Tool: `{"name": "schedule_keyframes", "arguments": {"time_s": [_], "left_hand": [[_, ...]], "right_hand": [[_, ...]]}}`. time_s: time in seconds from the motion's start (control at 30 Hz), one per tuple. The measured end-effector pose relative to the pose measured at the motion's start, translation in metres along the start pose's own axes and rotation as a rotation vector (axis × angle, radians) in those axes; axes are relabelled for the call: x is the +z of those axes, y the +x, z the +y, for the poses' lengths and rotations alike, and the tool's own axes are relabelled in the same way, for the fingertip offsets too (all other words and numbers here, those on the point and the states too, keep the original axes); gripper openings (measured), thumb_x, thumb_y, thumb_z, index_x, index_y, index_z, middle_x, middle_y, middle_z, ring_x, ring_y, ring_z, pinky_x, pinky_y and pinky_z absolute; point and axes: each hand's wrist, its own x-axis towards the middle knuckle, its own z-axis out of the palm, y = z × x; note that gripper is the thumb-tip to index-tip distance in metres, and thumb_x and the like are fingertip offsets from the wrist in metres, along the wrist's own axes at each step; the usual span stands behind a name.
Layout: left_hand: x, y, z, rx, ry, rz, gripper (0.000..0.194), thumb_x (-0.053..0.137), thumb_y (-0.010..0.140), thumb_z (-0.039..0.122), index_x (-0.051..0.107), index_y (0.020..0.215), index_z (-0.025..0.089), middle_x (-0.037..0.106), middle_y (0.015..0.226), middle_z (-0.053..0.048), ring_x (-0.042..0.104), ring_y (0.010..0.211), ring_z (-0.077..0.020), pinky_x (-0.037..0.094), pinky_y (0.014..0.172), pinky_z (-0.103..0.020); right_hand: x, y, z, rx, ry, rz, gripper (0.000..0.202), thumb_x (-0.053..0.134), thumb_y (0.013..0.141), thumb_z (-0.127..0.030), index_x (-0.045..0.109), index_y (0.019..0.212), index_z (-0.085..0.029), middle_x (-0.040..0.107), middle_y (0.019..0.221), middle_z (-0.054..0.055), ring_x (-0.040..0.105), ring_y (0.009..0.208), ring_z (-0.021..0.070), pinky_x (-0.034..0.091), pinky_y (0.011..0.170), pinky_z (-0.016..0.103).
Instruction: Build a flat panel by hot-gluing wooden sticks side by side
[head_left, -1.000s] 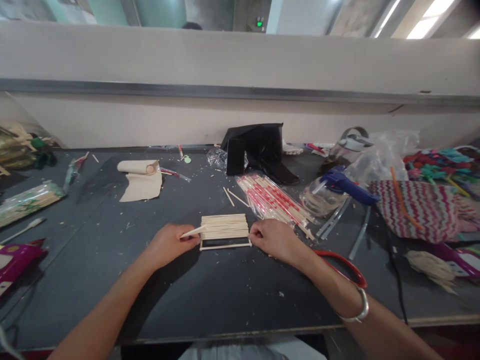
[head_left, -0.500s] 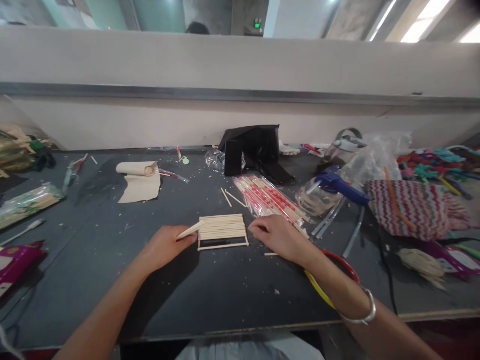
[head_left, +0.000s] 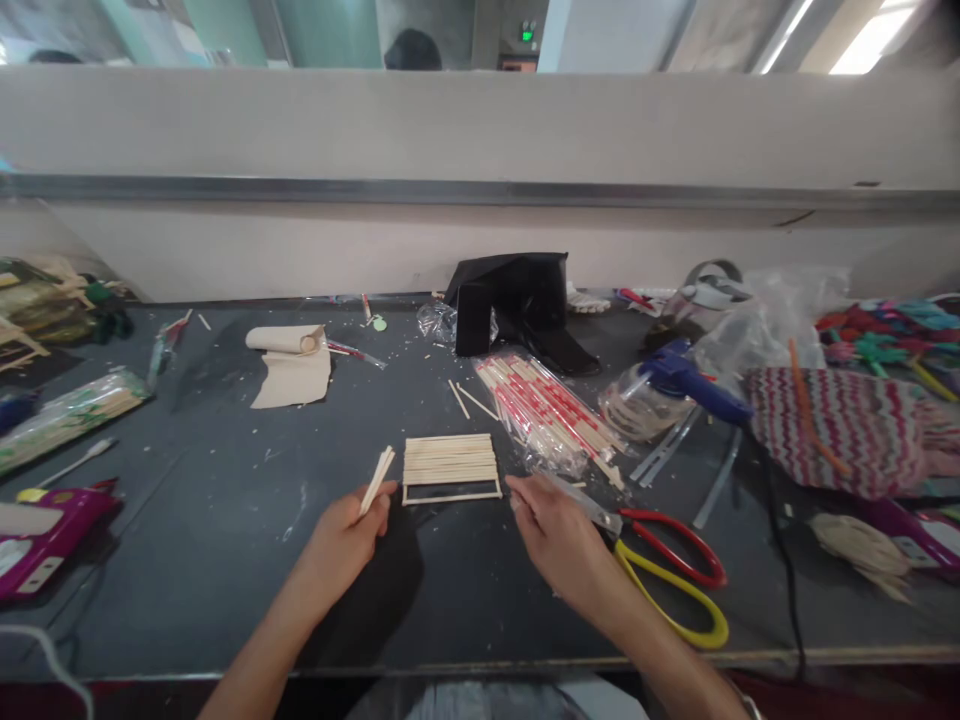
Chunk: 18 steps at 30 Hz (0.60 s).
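Note:
My left hand [head_left: 352, 530] is closed around a small bundle of pale wooden sticks [head_left: 379, 478], which point up and away from me. Just right of it a flat panel of sticks [head_left: 450, 460] lies on the table, with side-by-side sticks across a frame and a gap near its front bar. My right hand [head_left: 551, 520] is beside the panel's right end, thumb and fingers drawn together; whatever is between them, if anything, is too small to make out. Scissors [head_left: 671, 580] with red and yellow handles lie partly under my right wrist.
Behind my right hand lies a plastic pack of sticks [head_left: 551, 410], near two loose sticks [head_left: 472, 400]. A blue glue gun [head_left: 697, 385] with a black cord is at the right. Further left lie a roll of beige cloth [head_left: 289, 365] and a magenta tool [head_left: 56, 535].
Both hands have moved toward me, and the left one's bundle now points more upright. The scissors have come into fuller view. A loose stick near my right hand no longer shows.

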Motion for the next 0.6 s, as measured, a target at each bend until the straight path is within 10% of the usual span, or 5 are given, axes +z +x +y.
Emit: {"name": "schedule_keyframes", "arguments": {"time_s": [0.6], "left_hand": [[0.007, -0.003, 0.004, -0.141, -0.174, -0.037, 0.073, 0.046, 0.075, 0.064, 0.051, 0.128, 0.013, 0.032, 0.055, 0.008, 0.026, 0.042, -0.0078, 0.018, 0.040, -0.021]], "right_hand": [[0.018, 0.002, 0.010, 0.047, 0.039, 0.092, 0.031, 0.036, 0.091, -0.017, 0.062, 0.107, -0.016, 0.067, 0.091, 0.011, 0.065, 0.084, 0.0224, 0.051, 0.077, 0.036]]}}
